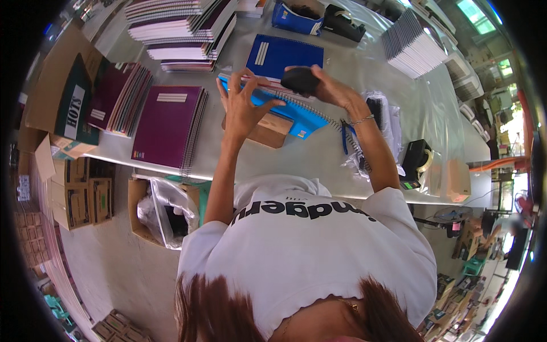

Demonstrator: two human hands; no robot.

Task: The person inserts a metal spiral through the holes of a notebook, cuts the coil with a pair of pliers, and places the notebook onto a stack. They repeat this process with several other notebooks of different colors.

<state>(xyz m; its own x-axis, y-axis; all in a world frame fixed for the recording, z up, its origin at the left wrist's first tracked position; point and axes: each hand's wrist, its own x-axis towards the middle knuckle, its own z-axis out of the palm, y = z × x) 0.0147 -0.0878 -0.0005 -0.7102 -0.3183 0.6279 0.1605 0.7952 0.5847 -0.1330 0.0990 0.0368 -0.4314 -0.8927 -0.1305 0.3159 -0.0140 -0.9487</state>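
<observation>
Worktable (347, 62): a grey, shiny surface is stretching across in front of you, with shelves and cartons filling the room beyond it.
Open carton (48, 94): it is standing at your far left, with a dark green box (85, 122) leaning beside it.
Leaning notebooks (122, 97): a row of them is resting next to the green box, a purple cover facing out.
Purple notebook (165, 128): it is lying near the table's front edge, its spiral side facing right.
Tall stack (182, 37): spiral notebooks are piling up behind it.
Left hand (242, 108): you are spreading it partly open over the bright blue notebook, thumb lying across the cover; how firmly it is gripping, you cannot tell from this view.
Bright blue notebook (307, 122): it is sitting tilted in front of you, above a brown cardboard block (265, 134), its dark coil running past the right corner.
Dark blue notebook (285, 57): it is lying flat just behind.
Right hand (333, 91): you are closing your fingers around a black object (301, 80), holding it above the coiled edge.
Blue-handled pliers (345, 137): they are lying near your right forearm.
Plastic bag (390, 117): it is resting beyond that forearm.
White-edged stack (413, 43): it is standing toward the back.
Tape dispenser (417, 162): it is sitting near the front right edge.
</observation>
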